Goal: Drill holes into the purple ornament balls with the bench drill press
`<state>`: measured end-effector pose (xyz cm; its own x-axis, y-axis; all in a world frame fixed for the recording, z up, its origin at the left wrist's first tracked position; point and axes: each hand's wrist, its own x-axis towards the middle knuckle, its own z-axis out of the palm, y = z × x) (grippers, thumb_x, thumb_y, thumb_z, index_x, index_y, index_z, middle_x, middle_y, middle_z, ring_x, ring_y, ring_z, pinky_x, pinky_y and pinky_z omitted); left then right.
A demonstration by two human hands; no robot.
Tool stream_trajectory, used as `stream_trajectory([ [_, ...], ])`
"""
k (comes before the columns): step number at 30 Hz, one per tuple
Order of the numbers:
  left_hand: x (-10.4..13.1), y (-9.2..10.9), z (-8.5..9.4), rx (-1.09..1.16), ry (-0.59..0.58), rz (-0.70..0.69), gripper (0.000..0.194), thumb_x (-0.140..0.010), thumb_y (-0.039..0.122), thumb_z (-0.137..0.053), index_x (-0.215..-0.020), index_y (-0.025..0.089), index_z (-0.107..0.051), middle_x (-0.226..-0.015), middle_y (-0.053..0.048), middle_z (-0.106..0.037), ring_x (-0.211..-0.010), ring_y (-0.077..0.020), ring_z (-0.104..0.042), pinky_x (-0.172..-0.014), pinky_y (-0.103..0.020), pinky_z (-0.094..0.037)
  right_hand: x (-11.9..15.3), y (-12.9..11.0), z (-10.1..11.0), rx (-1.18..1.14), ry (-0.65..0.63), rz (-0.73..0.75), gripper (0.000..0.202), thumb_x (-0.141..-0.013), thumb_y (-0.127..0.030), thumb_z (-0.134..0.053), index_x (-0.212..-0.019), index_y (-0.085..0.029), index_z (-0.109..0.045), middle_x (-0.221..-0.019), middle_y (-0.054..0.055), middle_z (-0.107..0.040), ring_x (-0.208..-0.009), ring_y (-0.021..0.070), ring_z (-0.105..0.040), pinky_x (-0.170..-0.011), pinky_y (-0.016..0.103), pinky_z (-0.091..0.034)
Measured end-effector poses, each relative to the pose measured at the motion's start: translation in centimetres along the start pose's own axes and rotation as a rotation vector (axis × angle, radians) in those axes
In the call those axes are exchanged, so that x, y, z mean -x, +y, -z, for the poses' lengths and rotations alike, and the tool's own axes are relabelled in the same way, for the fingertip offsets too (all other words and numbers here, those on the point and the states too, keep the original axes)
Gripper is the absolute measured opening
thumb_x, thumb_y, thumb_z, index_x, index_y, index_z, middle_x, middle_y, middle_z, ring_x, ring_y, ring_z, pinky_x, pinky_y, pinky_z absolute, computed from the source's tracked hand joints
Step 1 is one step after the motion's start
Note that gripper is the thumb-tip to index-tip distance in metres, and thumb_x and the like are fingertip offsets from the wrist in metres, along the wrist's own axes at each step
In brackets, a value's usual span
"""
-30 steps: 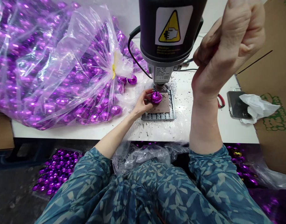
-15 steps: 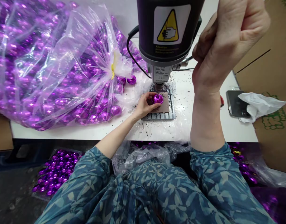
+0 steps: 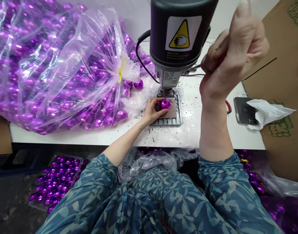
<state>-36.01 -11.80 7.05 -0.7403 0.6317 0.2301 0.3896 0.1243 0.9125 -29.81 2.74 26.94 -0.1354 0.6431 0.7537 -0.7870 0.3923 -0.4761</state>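
Note:
A shiny purple faceted ball [image 3: 166, 104] rests on a brown board [image 3: 172, 112] over the slotted metal base [image 3: 167, 122] of a drill press. My left hand [image 3: 154, 110] holds the ball from the left between thumb and fingers. Straight above it is the chuck of the black drill press [image 3: 180, 35], which bears a yellow warning label. To the right of the motor, my right hand [image 3: 233, 55] is raised, its fingers curled round a lever [image 3: 196, 66] that shows only in part.
A large clear bag of purple balls [image 3: 66, 71] fills the left of the white table. Loose balls [image 3: 138, 84] lie beside its yellow tie. Dark shavings surround the base. At right are a phone [image 3: 245, 110], a crumpled tissue [image 3: 268, 112] and a cardboard box [image 3: 285, 97].
My right hand has come down slightly and to the left in the view. My left hand still holds the ball on the board. The whole view has shifted a little.

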Motion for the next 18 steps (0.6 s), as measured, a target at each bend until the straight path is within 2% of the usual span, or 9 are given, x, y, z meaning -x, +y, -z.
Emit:
stream_trajectory([
  [6,0.2,0.1,0.0,0.015,0.002,0.007,0.055,-0.075,0.046,-0.094,-0.121,0.024,-0.074,-0.113,-0.009,-0.072,-0.114,-0.0304,-0.064,-0.107,-0.049,-0.051,2.5,-1.2,1.1,0.191,0.023,0.032,0.066,-0.087,-0.071,-0.057,-0.057,-0.018,-0.031,-0.046,-0.006,-0.025,-0.040,0.0014,-0.027,-0.045,0.026,-0.022],
  [11,0.2,-0.2,-0.1,0.017,0.010,0.006,0.056,-0.075,0.047,-0.095,-0.121,0.025,-0.073,-0.114,-0.009,-0.071,-0.114,-0.0301,-0.064,-0.106,-0.048,-0.052,4.1,-1.1,1.9,0.104,0.028,0.029,0.064,-0.093,-0.055,-0.064,-0.057,-0.015,-0.028,-0.051,-0.004,-0.016,-0.044,0.0001,-0.030,-0.050,0.023,-0.023],
  [14,0.2,-0.3,-0.2,0.032,0.012,0.002,0.055,-0.075,0.047,-0.095,-0.121,0.025,-0.073,-0.115,-0.008,-0.071,-0.114,-0.0299,-0.064,-0.107,-0.048,-0.051,4.3,-0.5,1.9,0.034,0.059,0.087,0.066,-0.092,-0.049,-0.068,-0.057,-0.016,-0.024,-0.052,-0.004,-0.007,-0.043,0.0004,-0.023,-0.046,0.023,-0.020],
  [18,0.2,-0.3,-0.1,0.029,0.007,0.000,0.055,-0.075,0.048,-0.095,-0.120,0.025,-0.073,-0.115,-0.009,-0.071,-0.114,-0.0305,-0.064,-0.107,-0.048,-0.050,4.5,0.4,2.2,0.021,0.089,0.134,0.070,-0.090,-0.052,-0.071,-0.057,-0.017,-0.020,-0.049,-0.005,-0.001,-0.040,0.0020,-0.013,-0.043,0.026,-0.016],
])
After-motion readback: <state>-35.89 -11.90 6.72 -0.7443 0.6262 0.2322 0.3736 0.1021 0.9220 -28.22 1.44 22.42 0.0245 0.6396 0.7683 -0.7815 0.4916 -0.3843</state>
